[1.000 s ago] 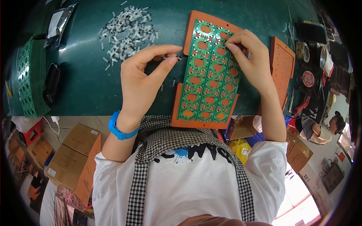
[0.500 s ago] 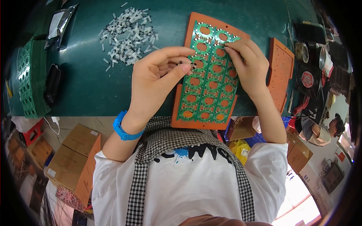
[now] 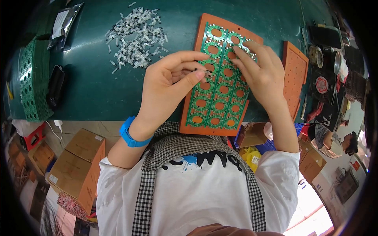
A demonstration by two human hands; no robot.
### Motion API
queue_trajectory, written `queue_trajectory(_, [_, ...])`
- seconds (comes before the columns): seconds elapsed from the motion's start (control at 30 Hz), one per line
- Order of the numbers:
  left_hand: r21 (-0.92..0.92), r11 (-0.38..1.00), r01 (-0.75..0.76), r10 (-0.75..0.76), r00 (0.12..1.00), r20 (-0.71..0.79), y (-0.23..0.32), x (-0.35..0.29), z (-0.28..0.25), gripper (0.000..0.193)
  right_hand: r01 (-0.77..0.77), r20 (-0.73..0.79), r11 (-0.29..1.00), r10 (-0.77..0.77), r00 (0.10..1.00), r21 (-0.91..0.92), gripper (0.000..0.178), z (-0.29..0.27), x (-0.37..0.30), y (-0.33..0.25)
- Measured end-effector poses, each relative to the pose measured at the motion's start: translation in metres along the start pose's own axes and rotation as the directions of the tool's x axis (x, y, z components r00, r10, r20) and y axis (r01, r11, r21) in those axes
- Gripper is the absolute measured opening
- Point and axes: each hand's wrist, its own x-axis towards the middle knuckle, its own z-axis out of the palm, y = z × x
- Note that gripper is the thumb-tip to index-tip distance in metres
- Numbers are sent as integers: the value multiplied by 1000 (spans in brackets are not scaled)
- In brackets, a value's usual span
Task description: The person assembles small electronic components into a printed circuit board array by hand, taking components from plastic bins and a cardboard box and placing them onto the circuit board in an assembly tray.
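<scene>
An orange tray (image 3: 191,125) carries a green circuit board panel (image 3: 214,91) with rows of round cut-outs. Over the panel's left edge my left hand (image 3: 167,78) is closed, several small dark components (image 3: 208,73) showing at its thumb tip; its forefinger stretches above them toward the board. My right hand (image 3: 262,69) rests over the panel's upper right part, its thumb and fingers bent and apart, the tips at the cut-outs. Anything tiny under those tips cannot be made out. Beyond my left hand lies a heap of small clear-and-black parts (image 3: 138,37).
A second orange tray (image 3: 294,74) lies to the right, near a cluttered strip with a round tin (image 3: 316,55). At the left stand stacked green boards (image 3: 33,84), a black case (image 3: 56,84) and a dark plastic bag (image 3: 65,25). Cardboard boxes (image 3: 78,157) sit below the table.
My right hand has shifted slightly down, and its thumb and forefinger have spread apart. My left hand has moved a little to the right with the components.
</scene>
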Motion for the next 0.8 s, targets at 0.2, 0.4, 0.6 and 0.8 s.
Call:
queue_trajectory(0.2, [-80,995,59,-51,994,101,0,0,4,29,17,-29,666,7,1000,746,24,-2,6,-20])
queue_trajectory(0.4, [-202,958,205,-159,962,224,1,5,-7,27,-104,40,597,119,992,796,11,-1,14,-5])
queue_trajectory(0.6, [-69,992,110,-109,994,16,2,10,-18,20,-366,183,775,317,930,516,8,17,23,44])
queue_trajectory(0.8, [-124,991,55,-59,998,-29,1,10,-20,20,-307,218,815,226,949,492,8,18,26,46])
